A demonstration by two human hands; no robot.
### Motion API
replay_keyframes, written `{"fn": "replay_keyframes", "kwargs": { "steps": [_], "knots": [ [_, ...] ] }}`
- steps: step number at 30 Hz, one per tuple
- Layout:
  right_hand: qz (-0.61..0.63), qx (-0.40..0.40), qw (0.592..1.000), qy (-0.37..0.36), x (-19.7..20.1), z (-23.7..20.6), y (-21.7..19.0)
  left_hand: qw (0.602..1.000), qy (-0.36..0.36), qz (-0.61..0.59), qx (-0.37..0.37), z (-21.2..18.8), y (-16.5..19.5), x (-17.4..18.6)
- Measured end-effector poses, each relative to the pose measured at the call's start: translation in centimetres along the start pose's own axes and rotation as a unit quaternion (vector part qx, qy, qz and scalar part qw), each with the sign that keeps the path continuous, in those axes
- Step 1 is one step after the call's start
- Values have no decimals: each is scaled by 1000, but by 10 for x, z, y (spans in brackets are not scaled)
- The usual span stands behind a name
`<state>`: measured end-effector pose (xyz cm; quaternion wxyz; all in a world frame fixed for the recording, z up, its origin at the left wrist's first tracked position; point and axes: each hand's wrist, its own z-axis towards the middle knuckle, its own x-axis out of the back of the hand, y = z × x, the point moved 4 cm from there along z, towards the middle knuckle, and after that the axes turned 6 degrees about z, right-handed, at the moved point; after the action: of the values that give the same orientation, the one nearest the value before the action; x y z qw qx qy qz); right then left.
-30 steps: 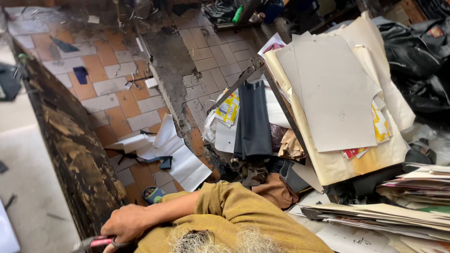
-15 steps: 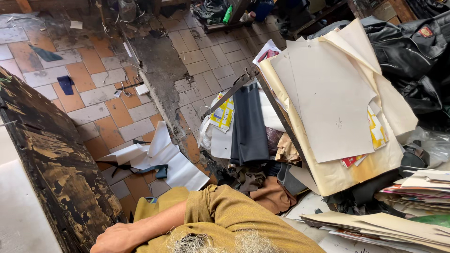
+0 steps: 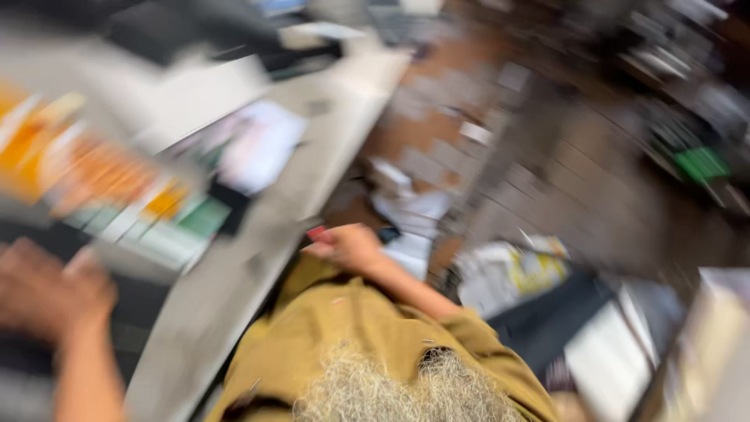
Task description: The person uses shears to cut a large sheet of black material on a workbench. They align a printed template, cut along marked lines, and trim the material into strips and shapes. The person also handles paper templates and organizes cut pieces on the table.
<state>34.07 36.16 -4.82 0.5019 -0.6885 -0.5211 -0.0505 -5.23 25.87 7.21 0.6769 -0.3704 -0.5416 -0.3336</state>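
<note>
Although the whole view is smeared by motion, a long pale worktable edge (image 3: 258, 258) shows running from the upper middle down to the lower left, and everything here is placed against it. Left of that edge, on the table, lies a flat printed package or sheet (image 3: 101, 187) in orange, yellow, white and green bands, with a dark strip along its right end. Above it on the table sits a pale sheet with pinkish and bluish patches (image 3: 254, 144).

The left hand (image 3: 47, 289) rests on the table at the far lower left, just below the orange package; its fingers look curled, but whether they hold anything cannot be told.

The right hand (image 3: 348, 246) lies just to the right of the table edge, its fingers closed around a small red object (image 3: 316, 232) that sticks out toward the edge. The forearm runs back to a mustard-yellow sleeve (image 3: 336, 328).

Right of the table edge, on the brick-tiled floor (image 3: 461, 70), white scraps of paper (image 3: 410, 211) lie near the right hand. Farther right sits a crumpled white and yellow wrapper (image 3: 512, 270), and far right a green rectangular label (image 3: 701, 164).
</note>
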Motion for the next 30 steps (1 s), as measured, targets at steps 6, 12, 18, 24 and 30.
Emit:
{"fn": "replay_keyframes", "kwargs": {
  "steps": [6, 12, 18, 24, 30],
  "knots": [
    [99, 77, 992, -19, 3, 3, -43, 989, 15, -24, 143, -30, -77, -66],
    [85, -30, 992, -91, -11, -20, -58, 983, -31, -71, 164, -29, -81, -34],
    [26, 21, 967, -251, -57, -39, -79, 980, -45, -103, 166, -28, -88, -80],
    [289, -38, 873, -391, -76, -50, -105, 978, -30, -125, 167, -29, -86, -83],
    [284, -4, 872, -399, -88, -28, -155, 978, 15, -128, 165, -28, -89, -78]
  ]
}}
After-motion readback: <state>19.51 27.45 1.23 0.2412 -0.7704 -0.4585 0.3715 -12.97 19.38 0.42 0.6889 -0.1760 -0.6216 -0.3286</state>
